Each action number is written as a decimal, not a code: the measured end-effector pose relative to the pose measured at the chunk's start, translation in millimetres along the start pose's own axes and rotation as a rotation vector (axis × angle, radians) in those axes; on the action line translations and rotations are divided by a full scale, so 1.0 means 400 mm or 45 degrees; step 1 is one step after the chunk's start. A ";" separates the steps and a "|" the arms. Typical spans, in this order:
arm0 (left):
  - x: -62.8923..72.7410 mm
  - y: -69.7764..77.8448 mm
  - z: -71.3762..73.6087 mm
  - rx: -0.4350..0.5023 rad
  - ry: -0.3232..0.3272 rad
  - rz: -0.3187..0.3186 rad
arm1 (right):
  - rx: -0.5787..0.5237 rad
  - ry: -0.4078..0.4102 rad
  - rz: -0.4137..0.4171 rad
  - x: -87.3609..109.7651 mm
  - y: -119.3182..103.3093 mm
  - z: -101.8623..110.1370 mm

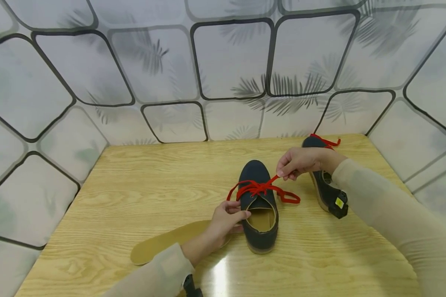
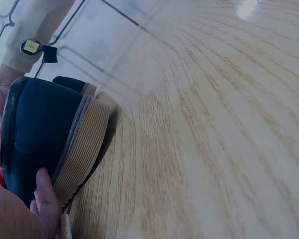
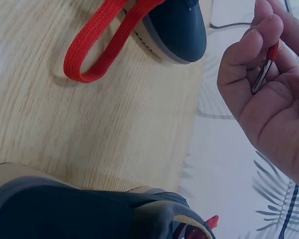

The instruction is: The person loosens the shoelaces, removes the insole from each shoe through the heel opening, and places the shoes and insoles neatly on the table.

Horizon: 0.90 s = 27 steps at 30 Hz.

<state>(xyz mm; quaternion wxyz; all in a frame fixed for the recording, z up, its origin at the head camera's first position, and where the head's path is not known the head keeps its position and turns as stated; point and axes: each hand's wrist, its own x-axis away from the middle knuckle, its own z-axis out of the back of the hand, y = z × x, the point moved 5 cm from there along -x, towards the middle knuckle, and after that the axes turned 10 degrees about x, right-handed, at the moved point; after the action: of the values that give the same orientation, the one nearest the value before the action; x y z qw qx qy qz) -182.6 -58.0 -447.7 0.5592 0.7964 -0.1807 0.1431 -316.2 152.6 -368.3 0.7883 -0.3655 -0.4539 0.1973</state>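
Note:
A dark navy shoe (image 1: pixel 258 169) stands on the table, toe pointing away, with a bow in its red shoelace (image 1: pixel 258 188). My left hand (image 1: pixel 223 222) holds its left side near the opening, thumb over the collar and fingers along the outside. The left wrist view shows those fingers (image 2: pixel 46 194) against the shoe's upper (image 2: pixel 45 119), above the ribbed sole. To the right of the bow, my right hand (image 1: pixel 297 163) pinches one end of the lace and draws it taut. The lace's metal tip (image 3: pixel 261 77) shows inside the curled fingers in the right wrist view.
A second navy shoe (image 1: pixel 314 141) with red laces stands at the right, partly behind my right forearm. A tan insole (image 1: pixel 152 248) lies at the left, partly under my left arm. Patterned fabric walls (image 1: pixel 230 57) border the wooden table (image 1: pixel 134 181).

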 end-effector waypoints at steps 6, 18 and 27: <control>0.000 -0.002 -0.002 0.016 -0.008 -0.001 | -0.035 0.044 -0.018 0.012 0.008 0.018; -0.001 -0.001 0.001 0.016 -0.005 -0.008 | -0.120 0.077 -0.054 0.041 0.027 0.048; 0.001 -0.004 0.004 -0.011 0.001 -0.004 | -0.131 0.095 -0.069 0.056 0.036 0.067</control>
<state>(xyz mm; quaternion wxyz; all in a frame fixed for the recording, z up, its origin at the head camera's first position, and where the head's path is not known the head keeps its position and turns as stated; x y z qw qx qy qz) -181.5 -59.0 -449.5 0.5629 0.7942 -0.1799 0.1417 -327.8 187.0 -357.8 0.7899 -0.4000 -0.4437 0.1385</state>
